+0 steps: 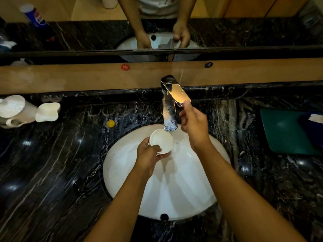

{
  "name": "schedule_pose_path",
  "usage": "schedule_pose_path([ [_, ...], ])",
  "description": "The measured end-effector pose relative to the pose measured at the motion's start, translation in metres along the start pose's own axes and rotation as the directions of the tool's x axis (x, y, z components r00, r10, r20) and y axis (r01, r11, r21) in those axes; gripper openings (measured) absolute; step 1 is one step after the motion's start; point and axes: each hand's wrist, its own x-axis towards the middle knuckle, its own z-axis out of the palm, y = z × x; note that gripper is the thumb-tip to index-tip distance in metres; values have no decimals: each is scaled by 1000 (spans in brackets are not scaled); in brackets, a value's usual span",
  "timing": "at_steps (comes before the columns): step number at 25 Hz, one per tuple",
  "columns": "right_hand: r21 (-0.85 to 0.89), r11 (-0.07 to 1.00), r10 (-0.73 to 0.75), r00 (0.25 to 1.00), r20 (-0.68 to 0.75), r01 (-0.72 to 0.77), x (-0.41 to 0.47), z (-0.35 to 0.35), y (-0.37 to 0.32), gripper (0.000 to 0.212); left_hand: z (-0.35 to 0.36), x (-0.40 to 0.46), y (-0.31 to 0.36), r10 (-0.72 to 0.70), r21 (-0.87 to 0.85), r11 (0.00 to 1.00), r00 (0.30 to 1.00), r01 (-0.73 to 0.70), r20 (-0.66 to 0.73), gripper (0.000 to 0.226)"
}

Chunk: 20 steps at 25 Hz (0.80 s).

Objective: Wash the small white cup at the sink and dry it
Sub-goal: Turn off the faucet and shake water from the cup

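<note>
The left hand [148, 154] is clamped around the small white cup [162, 140], holding it over the back of the sink [122, 165], just under the tap spout [169, 117]. The right hand [194, 124] pinches the tip of the tap lever [176, 92]. Keeping the cup's mouth beneath the spout would likely limit splashing. The basin below offers open room; the spout sits close above the rim.

This is a bathroom: a white oval basin [201, 180] sits under a dark marble counter [52, 163], with a chrome tap [169, 103], a wall mirror [87, 23] behind, and white toiletry holders [21, 110] at the left.
</note>
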Motion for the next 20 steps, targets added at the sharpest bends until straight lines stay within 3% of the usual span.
schedule_pose_path([
  [3,88,984,162,981,-107,-153,-12,-14,36,36,-1,-3,0,96,149,984,995,-94,-11,46],
  [6,-168,959,212,972,-102,-227,-23,-25,76,21,-7,-2,-1,269,440,862,963,-251,23,51],
  [8,-399,903,201,977,68,-158,-29,-27,88,39,-13,-1,-2,356,590,729,929,-346,104,52],
  [11,-570,819,94,966,240,62,-34,-27,92,46,-19,-5,-1,430,706,551,876,-446,218,47],
  [20,-781,508,-56,919,391,364,-50,-19,87,31,-42,-25,2,572,782,143,695,-607,436,41],
])
